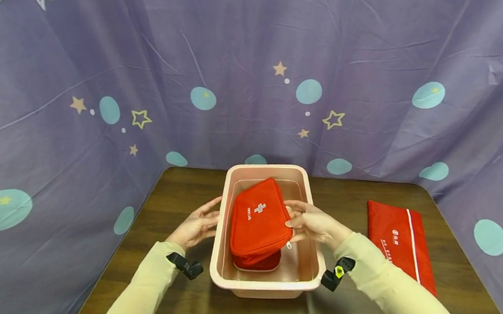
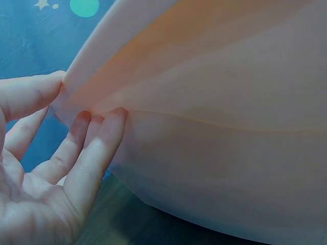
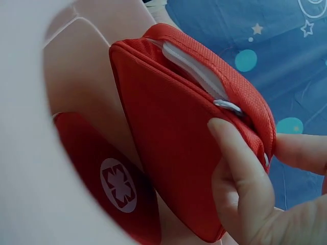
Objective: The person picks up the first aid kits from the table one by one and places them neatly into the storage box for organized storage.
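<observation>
A red first aid pouch with a white cross is tilted inside a pale pink plastic bin. My right hand pinches the pouch at its right edge, thumb on one face and fingers on the other. Along that edge, in the right wrist view, a pale zipper shows. Beneath the pouch lies a second red item with a white round emblem, partly hidden. On the bin's left side, my left hand touches the rim and outer wall with extended fingertips.
A flat red zip pouch with white print and a white zipper strip lies on the right of the dark wooden table. Purple patterned curtains enclose the back and sides.
</observation>
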A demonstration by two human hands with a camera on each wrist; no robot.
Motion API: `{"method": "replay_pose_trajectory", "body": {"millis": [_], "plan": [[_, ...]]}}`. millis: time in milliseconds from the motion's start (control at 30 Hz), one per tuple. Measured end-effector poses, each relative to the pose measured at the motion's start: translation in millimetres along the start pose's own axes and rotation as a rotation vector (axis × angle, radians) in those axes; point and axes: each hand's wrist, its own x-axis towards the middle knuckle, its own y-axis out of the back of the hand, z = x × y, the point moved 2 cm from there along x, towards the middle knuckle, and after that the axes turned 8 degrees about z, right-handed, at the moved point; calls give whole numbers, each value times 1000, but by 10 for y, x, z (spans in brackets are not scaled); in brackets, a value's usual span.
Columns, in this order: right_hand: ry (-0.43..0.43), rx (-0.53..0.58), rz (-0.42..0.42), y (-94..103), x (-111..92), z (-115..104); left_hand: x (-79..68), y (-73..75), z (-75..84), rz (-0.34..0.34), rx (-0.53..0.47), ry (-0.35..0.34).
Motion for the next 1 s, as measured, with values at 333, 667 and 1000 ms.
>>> {"method": "replay_pose_trajectory", "body": {"millis": [333,667,1000], "plan": [[-88,-17,10,-99,85,-153,-3,1,-2,1,-14,-5],[-175,-18,31,-182,151,-245,-1,-3,4,6,4,-7],[-203,-3,13,-182,208,-241,8,17,-6,4,21,-12]]}}
